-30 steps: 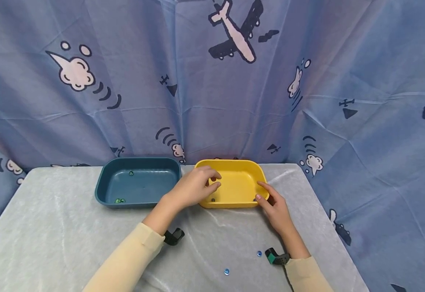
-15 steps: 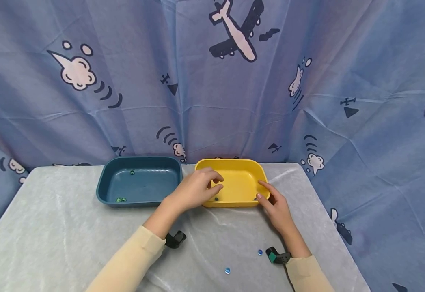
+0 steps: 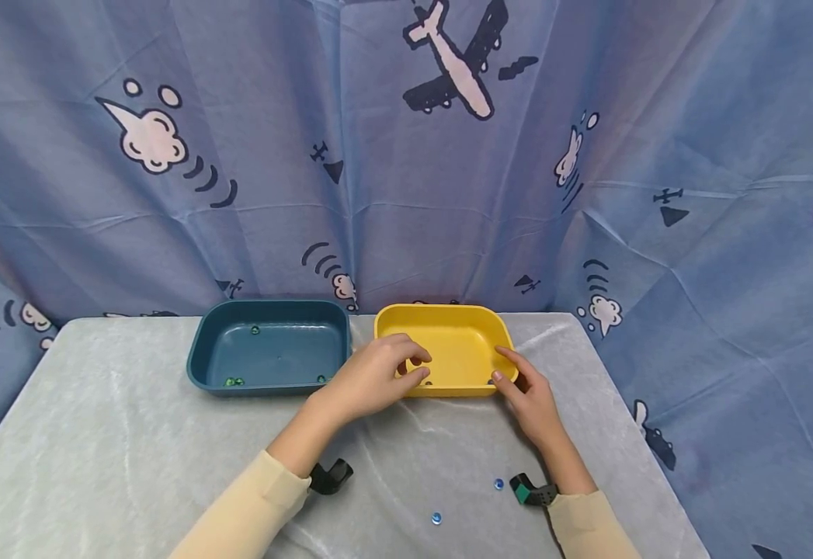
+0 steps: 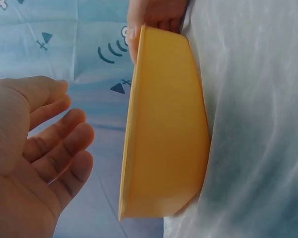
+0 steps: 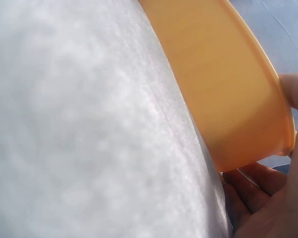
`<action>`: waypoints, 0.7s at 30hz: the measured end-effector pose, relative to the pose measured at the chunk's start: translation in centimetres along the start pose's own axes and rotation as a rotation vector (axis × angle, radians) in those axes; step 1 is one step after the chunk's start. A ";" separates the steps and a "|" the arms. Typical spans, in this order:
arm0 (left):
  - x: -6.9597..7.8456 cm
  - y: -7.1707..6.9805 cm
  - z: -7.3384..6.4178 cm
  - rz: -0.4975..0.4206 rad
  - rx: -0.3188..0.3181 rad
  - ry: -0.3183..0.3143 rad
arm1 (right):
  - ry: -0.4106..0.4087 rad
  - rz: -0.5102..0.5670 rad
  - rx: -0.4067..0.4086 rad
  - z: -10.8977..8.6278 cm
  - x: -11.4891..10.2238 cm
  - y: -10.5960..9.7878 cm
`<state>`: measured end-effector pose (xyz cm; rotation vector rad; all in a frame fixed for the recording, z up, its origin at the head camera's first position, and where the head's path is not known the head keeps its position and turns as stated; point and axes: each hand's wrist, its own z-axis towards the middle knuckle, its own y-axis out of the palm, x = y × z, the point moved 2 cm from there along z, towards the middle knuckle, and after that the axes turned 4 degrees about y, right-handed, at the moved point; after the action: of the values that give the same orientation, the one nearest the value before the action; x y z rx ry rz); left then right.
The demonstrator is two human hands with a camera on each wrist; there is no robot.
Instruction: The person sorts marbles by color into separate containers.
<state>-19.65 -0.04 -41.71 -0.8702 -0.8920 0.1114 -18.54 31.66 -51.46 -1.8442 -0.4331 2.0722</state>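
Note:
A yellow plastic tub (image 3: 458,341) stands at the back of the table, with small dark marbles inside along its front wall, one marble (image 3: 429,383) near my left hand. My left hand (image 3: 371,376) hovers at the tub's front left, fingers loosely bent. In the left wrist view a gap separates its fingertips (image 4: 82,166) from the tub, and nothing lies between thumb and fingers. At the right end my right hand (image 3: 530,400) grips the rim, thumb on the front corner. The right wrist view has the thumb (image 5: 293,89) over the rim and fingers beneath the wall.
To the left is a dark teal tub (image 3: 280,353) holding several green marbles, one green marble (image 3: 255,330) towards the back. Two blue marbles, one marble (image 3: 499,484) and another marble (image 3: 436,518), lie on the pale cloth in front. A blue patterned curtain (image 3: 406,194) hangs behind.
My left hand has come slightly down and towards me, uncovering a green marble at the teal tub's front right. The marble beside it in the yellow tub appears further right. My right hand keeps its hold.

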 end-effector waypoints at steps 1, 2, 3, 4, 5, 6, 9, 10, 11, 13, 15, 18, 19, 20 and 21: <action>0.1 0.0 -0.2 -0.006 0.004 0.003 | 0.000 0.002 0.001 0.0 0.0 0.0; 0.3 0.1 -0.4 -0.012 0.009 0.007 | 0.001 0.004 0.002 0.0 0.0 0.0; 0.4 0.2 -0.5 -0.020 0.015 0.011 | 0.001 0.006 0.002 0.0 0.0 -0.1; 0.5 0.2 -0.7 -0.026 0.021 0.015 | 0.002 0.005 0.002 0.0 0.0 -0.1; 0.7 0.3 -0.8 -0.034 0.026 0.019 | 0.002 0.005 0.003 0.0 0.0 -0.1; 0.8 0.4 -1.0 -0.039 0.032 0.025 | 0.002 0.004 0.004 0.0 0.0 -0.1; 1.0 0.8 -1.4 -0.055 0.048 0.050 | 0.003 -0.001 0.008 0.0 0.0 -0.1; 1.2 1.0 -1.6 -0.059 0.053 0.058 | 0.003 -0.003 0.010 0.0 0.0 -0.1; 1.2 1.2 -1.8 -0.068 0.055 0.067 | 0.003 -0.004 0.010 0.0 0.0 -0.1; 1.6 1.5 -2.1 -0.088 0.059 0.077 | 0.005 -0.006 0.008 0.0 -0.1 -0.1; 2.0 1.9 -2.6 -0.119 0.047 0.074 | 0.003 -0.002 0.005 0.0 -0.1 -0.1; 2.5 2.7 -3.2 -0.147 0.017 0.071 | 0.000 0.005 0.000 0.0 -0.1 0.0; 2.7 3.0 -3.4 -0.147 0.003 0.072 | -0.002 0.008 -0.002 0.0 -0.1 0.0; 2.9 3.3 -3.6 -0.148 -0.014 0.075 | -0.003 0.010 -0.004 0.1 -0.1 0.0; 3.0 3.7 -3.8 -0.147 -0.027 0.083 | -0.003 0.008 -0.005 0.1 -0.1 0.0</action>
<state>-14.10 1.34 -43.61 -0.8253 -0.8786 -0.0638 -18.59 31.63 -51.33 -1.8489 -0.4321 2.0811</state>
